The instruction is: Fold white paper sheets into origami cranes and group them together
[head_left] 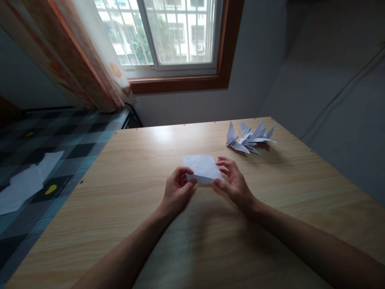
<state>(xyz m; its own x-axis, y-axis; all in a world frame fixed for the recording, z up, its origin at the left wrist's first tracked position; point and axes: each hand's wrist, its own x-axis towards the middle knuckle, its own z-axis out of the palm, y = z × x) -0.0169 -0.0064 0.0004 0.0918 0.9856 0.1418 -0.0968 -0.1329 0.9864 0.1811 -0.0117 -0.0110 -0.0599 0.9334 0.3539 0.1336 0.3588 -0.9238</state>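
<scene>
A folded white sheet of paper (203, 166) is held up just above the wooden table, its creases showing on the upper face. My left hand (179, 186) pinches its left lower corner between thumb and fingers. On the opposite side, my right hand (233, 180) has its thumb at the lower right corner and its curled fingers along the right edge. The near edge of the paper has a narrow folded band. What lies on its underside is hidden.
Several folded white paper cranes (251, 138) sit together at the table's back right. The wooden table (135, 160) meets a wall near the window (183, 32). Left of it, loose white paper (24, 186) lies on a checked cloth (75, 150). A patterned curtain (90, 72) hangs at the left.
</scene>
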